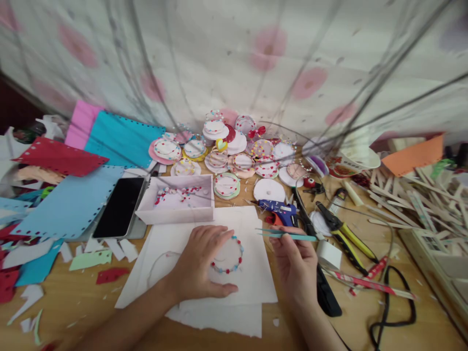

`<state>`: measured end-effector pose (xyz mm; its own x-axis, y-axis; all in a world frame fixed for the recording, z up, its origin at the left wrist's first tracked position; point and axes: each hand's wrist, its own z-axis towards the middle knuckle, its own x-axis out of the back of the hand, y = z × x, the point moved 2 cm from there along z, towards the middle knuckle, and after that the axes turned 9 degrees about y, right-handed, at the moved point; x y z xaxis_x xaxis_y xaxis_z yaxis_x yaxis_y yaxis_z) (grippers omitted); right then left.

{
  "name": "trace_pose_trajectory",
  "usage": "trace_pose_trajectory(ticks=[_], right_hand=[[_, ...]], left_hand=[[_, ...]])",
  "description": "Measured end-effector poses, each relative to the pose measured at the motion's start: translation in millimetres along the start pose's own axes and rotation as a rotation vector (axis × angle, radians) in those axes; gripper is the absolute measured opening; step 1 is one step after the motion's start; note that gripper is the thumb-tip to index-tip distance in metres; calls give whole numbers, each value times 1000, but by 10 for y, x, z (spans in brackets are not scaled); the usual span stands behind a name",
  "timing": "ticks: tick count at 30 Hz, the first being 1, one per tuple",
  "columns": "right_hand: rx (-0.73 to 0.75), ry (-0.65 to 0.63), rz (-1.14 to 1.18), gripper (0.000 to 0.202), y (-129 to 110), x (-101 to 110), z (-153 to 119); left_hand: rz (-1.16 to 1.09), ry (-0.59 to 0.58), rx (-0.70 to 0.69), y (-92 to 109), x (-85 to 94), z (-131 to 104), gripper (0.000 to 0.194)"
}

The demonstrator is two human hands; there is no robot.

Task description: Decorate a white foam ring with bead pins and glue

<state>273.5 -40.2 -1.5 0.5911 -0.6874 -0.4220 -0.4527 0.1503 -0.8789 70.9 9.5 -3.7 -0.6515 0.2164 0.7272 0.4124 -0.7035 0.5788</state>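
The left hand (195, 263) is spread wide beside a round ring of red and light blue beads (240, 260), hiding some of it. I can't tell if they touch. The ring lies on flat white paper (252, 287) on the brown wooden table (106, 297). The right hand (295, 261) pinches thin blue-green tweezers (302, 237), with the tips apart from the ring. Behind sits a white open box (179, 215) of little beads (185, 194).

Wooden table (93, 304), paper sheets (252, 280), pliers (333, 222), perhaps a bowl (360, 159)
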Motion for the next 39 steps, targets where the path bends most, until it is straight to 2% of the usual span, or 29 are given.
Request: trace_pose_trajectory(ticks=[2, 5, 7, 9, 11, 13, 18, 23, 25, 28, 32, 36, 39], right_hand=[[-38, -13, 7, 13, 5, -1, -6], [-54, -40, 6, 13, 4, 7, -1], [-51, -65, 2, 14, -7, 10, 18], [-44, -106, -7, 15, -32, -2, 48], [-13, -147, -21, 15, -81, -37, 89], [52, -171, -43, 15, -153, -96, 138], [271, -240, -220, 16, -379, -381, 231], [507, -454, -577, 13, -496, -910, 196], [619, -541, -671, 12, -432, -1139, 197], [747, -678, -776, 9, -214, -1427, 263], [891, -785, -1063, 1, 102, -1687, 384], [919, -850, -1163, 4, 244, -1852, 401], [845, -893, -1139, 5, 269, -1926, 352]], left_hand=[[-46, 42, 1, 0, 24, -33, 92], [-120, 195, 79, -9, 116, -57, 68], [-189, 319, 247, -49, 208, -45, 56], [-294, 386, 456, -115, 288, -25, 50], [-411, 385, 595, -185, 326, -12, 46], [-506, 376, 642, -239, 318, -24, 44], [-575, 368, 587, -251, 175, -145, 44], [-509, 358, 470, -213, 115, -201, 47], [-477, 357, 452, -219, 115, -206, 47], [-439, 362, 433, -227, 108, -213, 48], [-406, 374, 415, -220, 86, -233, 50], [-399, 382, 422, -210, 73, -249, 52], [-399, 380, 422, -207, 69, -252, 53]])
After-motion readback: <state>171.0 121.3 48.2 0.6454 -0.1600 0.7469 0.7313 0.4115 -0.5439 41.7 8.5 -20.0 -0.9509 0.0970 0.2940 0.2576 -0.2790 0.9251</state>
